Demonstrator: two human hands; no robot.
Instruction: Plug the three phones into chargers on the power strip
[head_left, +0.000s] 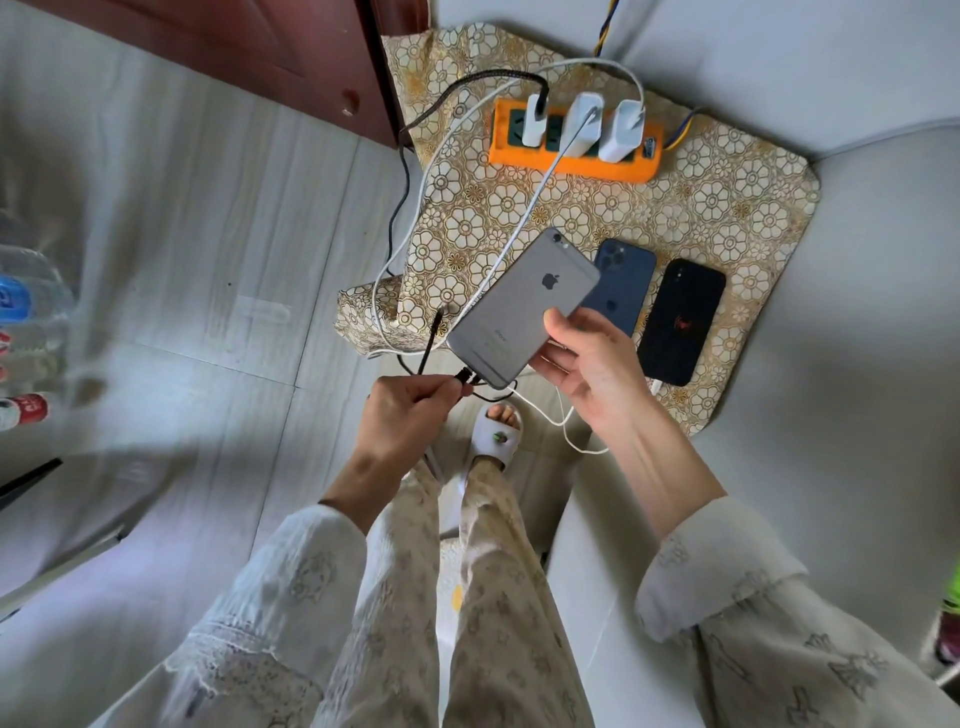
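My right hand (589, 364) holds a grey phone (519, 312) back side up, tilted, above the near left corner of the small table (769, 208). My left hand (410, 415) pinches the black cable's plug (464, 375) right at the phone's bottom edge. A blue phone (623, 283) and a black phone (680, 322) lie face down on the flower-patterned cover. A white plug (657, 387) sits at the black phone's near end. The orange power strip (574, 140) at the back carries three white chargers (584, 122), each with a cable.
White and black cables loop over the table's left edge down to the tiled floor. A dark wooden door (260, 57) stands at the top left. Bottles (26, 332) are blurred at the far left. My slippered foot (497, 431) is below the table's edge.
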